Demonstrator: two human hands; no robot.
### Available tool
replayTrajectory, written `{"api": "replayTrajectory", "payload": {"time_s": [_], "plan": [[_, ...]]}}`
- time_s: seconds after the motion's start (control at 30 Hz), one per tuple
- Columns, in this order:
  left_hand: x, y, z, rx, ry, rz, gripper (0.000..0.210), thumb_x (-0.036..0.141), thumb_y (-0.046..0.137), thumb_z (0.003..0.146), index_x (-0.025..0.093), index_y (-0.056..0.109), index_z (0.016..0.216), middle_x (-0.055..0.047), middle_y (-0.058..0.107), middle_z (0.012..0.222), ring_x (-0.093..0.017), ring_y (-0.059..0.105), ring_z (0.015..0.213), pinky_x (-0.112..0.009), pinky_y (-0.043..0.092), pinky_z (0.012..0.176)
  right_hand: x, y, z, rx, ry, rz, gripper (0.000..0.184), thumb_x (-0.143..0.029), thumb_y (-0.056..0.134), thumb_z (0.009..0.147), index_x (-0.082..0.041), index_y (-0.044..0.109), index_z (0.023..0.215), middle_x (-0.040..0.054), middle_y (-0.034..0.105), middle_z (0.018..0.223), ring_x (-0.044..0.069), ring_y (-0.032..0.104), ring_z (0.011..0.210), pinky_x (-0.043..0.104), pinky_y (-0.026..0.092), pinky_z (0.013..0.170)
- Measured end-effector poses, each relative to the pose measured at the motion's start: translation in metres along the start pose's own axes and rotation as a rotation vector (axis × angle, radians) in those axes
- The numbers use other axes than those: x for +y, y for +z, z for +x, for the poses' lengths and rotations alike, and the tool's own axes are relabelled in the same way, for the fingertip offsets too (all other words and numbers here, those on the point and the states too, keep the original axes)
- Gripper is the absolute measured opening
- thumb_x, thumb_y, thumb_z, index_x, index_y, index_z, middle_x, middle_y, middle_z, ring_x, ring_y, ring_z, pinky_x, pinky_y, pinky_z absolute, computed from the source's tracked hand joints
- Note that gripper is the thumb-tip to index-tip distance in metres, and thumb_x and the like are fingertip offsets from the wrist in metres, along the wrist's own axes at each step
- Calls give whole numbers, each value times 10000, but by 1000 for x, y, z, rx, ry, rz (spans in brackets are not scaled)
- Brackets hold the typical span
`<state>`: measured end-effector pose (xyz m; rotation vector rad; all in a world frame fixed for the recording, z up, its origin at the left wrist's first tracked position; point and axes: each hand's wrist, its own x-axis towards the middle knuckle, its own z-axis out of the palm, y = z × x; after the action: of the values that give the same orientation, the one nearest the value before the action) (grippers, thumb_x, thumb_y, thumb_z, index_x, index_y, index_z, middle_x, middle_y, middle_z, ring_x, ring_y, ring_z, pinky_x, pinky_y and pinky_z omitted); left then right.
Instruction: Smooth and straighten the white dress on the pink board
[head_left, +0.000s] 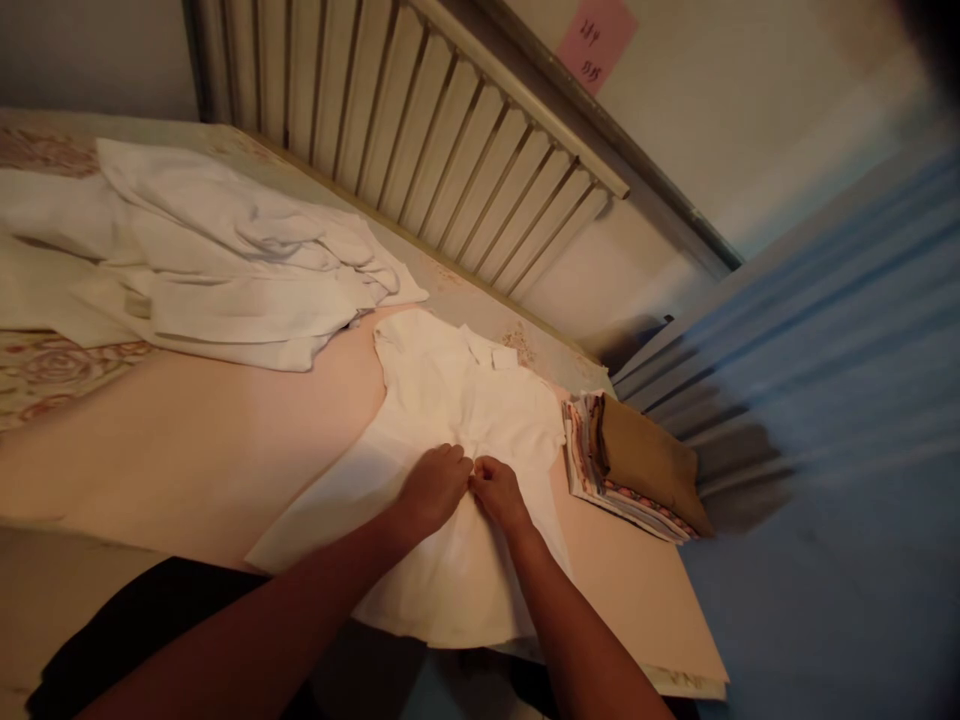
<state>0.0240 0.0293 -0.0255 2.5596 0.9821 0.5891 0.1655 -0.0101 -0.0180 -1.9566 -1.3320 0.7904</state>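
Observation:
A white short-sleeved dress [420, 380] lies spread out on a pale pink board [300, 420], its collar toward the wall and its hem over the near edge. My left hand [439, 487] and my right hand [496, 488] meet at the middle of its front, near the waist. The fingers of both hands are closed, pinching at the dress along its centre line. Whether a small button or fastener sits between the fingertips is too small to make out.
Rumpled white garments [225, 260] are heaped at the left on a flowered cover [67, 370]. A stack of folded cloth [645, 465] stands at the right. Behind are a radiator [450, 140] and a pink note [596, 45]; a blue curtain [817, 420] hangs at the right.

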Motion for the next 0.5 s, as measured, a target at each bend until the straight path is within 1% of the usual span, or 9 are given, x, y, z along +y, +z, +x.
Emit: {"api": "replayTrajectory", "payload": {"time_s": [0.13, 0.27, 0.37, 0.5], "plan": [[1, 7, -1, 19, 34, 39, 155, 129, 475, 853, 158, 616, 912, -94, 600, 924, -250, 534, 903, -393, 398, 784, -3, -2, 0, -27, 26, 27, 89, -214, 492, 611, -223, 413, 569, -89, 405, 446, 95, 384, 470, 206, 277, 473], [3, 8, -2, 11, 39, 61, 175, 122, 450, 863, 155, 614, 914, -102, 602, 924, -256, 532, 902, -400, 386, 773, -9, -4, -2, -57, 53, 71, 122, -249, 519, 637, -227, 412, 583, -96, 407, 418, 86, 377, 412, 204, 272, 433], [4, 8, -2, 4, 24, 95, 161, 130, 461, 861, 154, 611, 915, -101, 603, 921, -254, 529, 901, -396, 382, 768, -12, -7, -4, -91, 73, 109, 129, -274, 536, 658, -227, 424, 613, -102, 414, 408, 78, 368, 375, 199, 270, 411], [3, 9, -2, 22, 12, 120, 120, 149, 483, 857, 153, 600, 887, -92, 602, 911, -249, 532, 884, -395, 384, 762, -12, -10, -3, -137, 91, 151, 157, -285, 564, 662, -223, 425, 627, -99, 442, 415, 68, 380, 360, 189, 275, 394]]}}
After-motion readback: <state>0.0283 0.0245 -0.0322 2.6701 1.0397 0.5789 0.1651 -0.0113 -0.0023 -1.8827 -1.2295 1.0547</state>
